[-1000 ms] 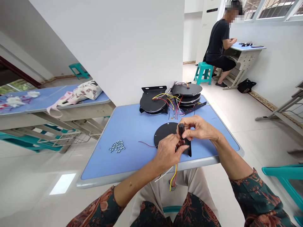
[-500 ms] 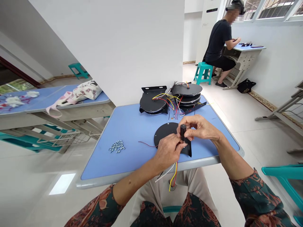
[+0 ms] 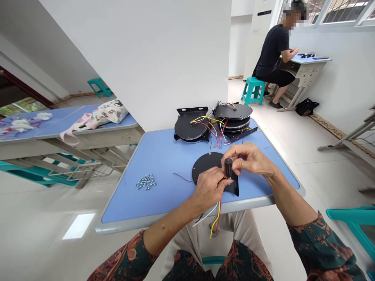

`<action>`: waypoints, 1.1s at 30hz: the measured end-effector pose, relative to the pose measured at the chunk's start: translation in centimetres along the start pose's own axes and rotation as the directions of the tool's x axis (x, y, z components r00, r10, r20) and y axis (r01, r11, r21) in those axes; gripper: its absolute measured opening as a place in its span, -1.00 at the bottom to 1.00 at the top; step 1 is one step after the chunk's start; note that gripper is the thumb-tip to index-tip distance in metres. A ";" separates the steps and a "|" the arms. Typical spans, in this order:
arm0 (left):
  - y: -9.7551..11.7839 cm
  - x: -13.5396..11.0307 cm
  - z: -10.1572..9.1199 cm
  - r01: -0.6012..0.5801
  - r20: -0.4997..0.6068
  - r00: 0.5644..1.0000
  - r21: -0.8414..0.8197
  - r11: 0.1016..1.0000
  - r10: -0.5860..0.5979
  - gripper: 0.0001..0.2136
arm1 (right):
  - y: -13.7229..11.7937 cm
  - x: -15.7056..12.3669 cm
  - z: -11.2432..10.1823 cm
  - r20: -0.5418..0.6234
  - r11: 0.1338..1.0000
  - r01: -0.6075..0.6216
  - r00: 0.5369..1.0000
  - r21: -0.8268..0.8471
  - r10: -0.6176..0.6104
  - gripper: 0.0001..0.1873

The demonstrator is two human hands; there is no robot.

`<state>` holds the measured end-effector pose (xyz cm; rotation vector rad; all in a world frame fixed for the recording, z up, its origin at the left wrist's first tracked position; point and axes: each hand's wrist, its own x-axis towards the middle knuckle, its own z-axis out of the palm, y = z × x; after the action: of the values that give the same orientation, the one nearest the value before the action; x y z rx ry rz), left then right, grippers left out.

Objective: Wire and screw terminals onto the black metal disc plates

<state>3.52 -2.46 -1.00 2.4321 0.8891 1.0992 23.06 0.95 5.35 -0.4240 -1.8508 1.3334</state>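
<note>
My right hand (image 3: 249,159) pinches a short black cylindrical part (image 3: 228,167) between thumb and fingers, just above a black metal disc (image 3: 206,163). My left hand (image 3: 209,189) closes around a bundle of coloured wires (image 3: 216,220) beneath that part. Yellow, white and red strands run down past the blue table's front edge. The disc's black bracket tab (image 3: 234,188) sticks out beside my hands, partly hidden by them. A thin red wire (image 3: 183,178) trails left across the blue tabletop (image 3: 164,195).
At the table's back stand a stack of wired black discs (image 3: 233,123) and a bracketed disc (image 3: 190,128). A small pile of screws (image 3: 145,182) lies to the left. Another table with a cloth bag (image 3: 99,119) is left; a seated co-worker (image 3: 274,52) works far right.
The black cylindrical part has shifted slightly right and stands more upright in my fingers. The whole view has drifted a little to the right.
</note>
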 end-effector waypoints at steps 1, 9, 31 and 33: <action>0.0 0.0 0.0 -0.004 -0.001 1.000 -0.007 1.000 0.004 -0.85 | 0.0 0.0 0.0 -0.005 1.000 0.004 1.000 -0.028 -0.005 -0.70; -0.1 0.2 0.2 0.044 -0.020 0.999 -0.043 0.998 -0.045 -0.89 | 0.2 0.0 0.1 -0.012 0.996 -0.005 1.000 -0.088 0.004 -0.63; 0.4 1.2 0.2 0.104 0.137 0.985 -0.016 0.994 -0.101 -0.89 | -5.4 -2.3 3.6 -0.210 0.595 -0.166 0.978 -0.786 -0.004 -0.80; 0.4 1.2 0.2 0.135 0.119 0.984 -0.043 0.990 -0.130 -0.91 | -5.1 -2.3 4.0 -0.262 0.465 -0.204 0.963 -0.861 -0.063 -0.83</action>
<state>4.46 -1.94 -0.25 2.3316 0.9579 0.9126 22.34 -5.07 8.52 -1.1707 -2.1814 0.1678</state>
